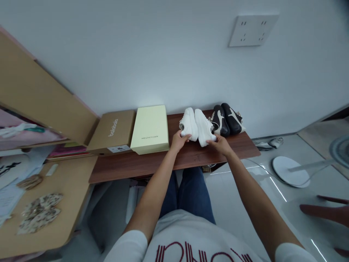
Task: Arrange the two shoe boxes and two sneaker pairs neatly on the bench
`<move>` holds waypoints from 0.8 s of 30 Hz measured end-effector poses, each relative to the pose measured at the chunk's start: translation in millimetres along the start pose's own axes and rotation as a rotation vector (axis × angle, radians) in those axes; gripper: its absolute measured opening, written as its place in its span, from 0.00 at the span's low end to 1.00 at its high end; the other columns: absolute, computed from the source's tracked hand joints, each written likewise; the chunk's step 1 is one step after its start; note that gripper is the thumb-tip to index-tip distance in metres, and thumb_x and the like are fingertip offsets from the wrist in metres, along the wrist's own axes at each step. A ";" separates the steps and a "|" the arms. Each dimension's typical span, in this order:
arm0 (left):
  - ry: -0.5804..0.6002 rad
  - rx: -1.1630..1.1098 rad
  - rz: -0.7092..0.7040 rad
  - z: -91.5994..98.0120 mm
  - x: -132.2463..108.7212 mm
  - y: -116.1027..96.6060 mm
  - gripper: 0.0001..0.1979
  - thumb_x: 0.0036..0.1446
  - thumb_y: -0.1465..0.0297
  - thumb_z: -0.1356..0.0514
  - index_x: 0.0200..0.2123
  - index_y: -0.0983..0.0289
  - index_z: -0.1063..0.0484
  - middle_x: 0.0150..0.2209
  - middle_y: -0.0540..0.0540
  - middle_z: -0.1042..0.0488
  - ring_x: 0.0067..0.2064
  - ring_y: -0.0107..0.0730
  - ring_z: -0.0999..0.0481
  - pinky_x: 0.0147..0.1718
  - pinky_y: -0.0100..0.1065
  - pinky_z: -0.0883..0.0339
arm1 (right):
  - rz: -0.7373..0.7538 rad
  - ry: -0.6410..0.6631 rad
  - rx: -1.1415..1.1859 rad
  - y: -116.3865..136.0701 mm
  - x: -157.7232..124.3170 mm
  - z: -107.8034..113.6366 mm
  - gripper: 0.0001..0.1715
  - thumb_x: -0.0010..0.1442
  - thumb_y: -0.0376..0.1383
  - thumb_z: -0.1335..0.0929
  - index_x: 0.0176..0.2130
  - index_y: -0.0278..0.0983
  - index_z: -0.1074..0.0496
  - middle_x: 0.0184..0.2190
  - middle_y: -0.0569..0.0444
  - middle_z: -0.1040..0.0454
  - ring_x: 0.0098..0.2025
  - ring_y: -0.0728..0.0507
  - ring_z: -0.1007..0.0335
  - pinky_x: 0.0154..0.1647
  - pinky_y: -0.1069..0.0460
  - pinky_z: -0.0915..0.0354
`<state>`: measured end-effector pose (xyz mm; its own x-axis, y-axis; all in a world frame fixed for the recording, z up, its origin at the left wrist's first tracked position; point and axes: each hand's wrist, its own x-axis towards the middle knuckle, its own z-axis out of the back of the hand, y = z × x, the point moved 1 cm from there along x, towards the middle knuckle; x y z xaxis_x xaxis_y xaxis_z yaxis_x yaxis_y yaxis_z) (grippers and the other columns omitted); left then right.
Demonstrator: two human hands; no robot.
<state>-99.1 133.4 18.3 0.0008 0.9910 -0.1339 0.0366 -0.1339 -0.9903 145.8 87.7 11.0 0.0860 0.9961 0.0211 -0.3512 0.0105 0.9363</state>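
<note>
Left hand [179, 140] grips one white shoe [188, 124]; right hand [221, 143] grips the other white shoe [204, 127] on the shelf [152, 162].

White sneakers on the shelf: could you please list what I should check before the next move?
1. Left hand on heel of left white sneaker: ok.
2. Right hand on heel of right white sneaker: ok.
3. Both sneakers resting on the shelf: ok.
4. Gap to the black shoes: not ok, close against them.
5. Free shelf toward the yellow box: ok.
6. Grip firmness: cannot tell.
</note>
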 end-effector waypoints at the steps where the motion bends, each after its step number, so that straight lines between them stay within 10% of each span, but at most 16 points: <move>1: 0.021 0.061 -0.022 2.3 -1.0 -6.7 0.16 0.44 0.65 0.24 0.29 0.61 0.29 0.24 0.48 0.27 0.27 0.33 0.25 0.30 0.31 0.36 | 0.029 -0.001 -0.047 3.2 2.8 2.3 0.29 0.47 0.57 0.25 0.35 0.36 0.25 0.27 0.57 0.25 0.31 0.45 0.34 0.35 0.50 0.36; 6: 0.011 0.428 -0.131 7.3 -7.9 -46.5 0.17 0.42 0.65 0.22 0.26 0.60 0.29 0.28 0.56 0.24 0.50 0.53 0.22 0.44 0.36 0.32 | 0.166 -0.039 -0.437 25.0 16.1 7.4 0.17 0.53 0.49 0.27 0.37 0.39 0.25 0.27 0.55 0.25 0.30 0.43 0.33 0.35 0.50 0.37; 13: 0.168 1.328 -0.217 -3.2 -19.6 -77.6 0.15 0.66 0.62 0.41 0.52 0.61 0.29 0.51 0.63 0.21 0.56 0.50 0.22 0.51 0.41 0.32 | 0.179 0.031 -0.975 67.4 26.2 -16.7 0.13 0.63 0.44 0.30 0.43 0.39 0.26 0.39 0.47 0.19 0.42 0.38 0.24 0.37 0.51 0.38; 24: 0.243 1.527 -0.241 -6.6 -16.8 -71.0 0.15 0.69 0.68 0.47 0.55 0.67 0.31 0.49 0.68 0.21 0.54 0.51 0.20 0.49 0.42 0.31 | 0.132 0.166 -1.171 94.7 35.5 -56.8 0.15 0.67 0.41 0.32 0.51 0.38 0.27 0.51 0.41 0.21 0.52 0.37 0.24 0.45 0.49 0.33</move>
<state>-95.1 126.3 91.1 0.3051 0.9456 -0.1132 -0.9500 0.2939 -0.1052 62.6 129.1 80.5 -0.1065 0.9938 -0.0329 -0.9937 -0.1052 0.0388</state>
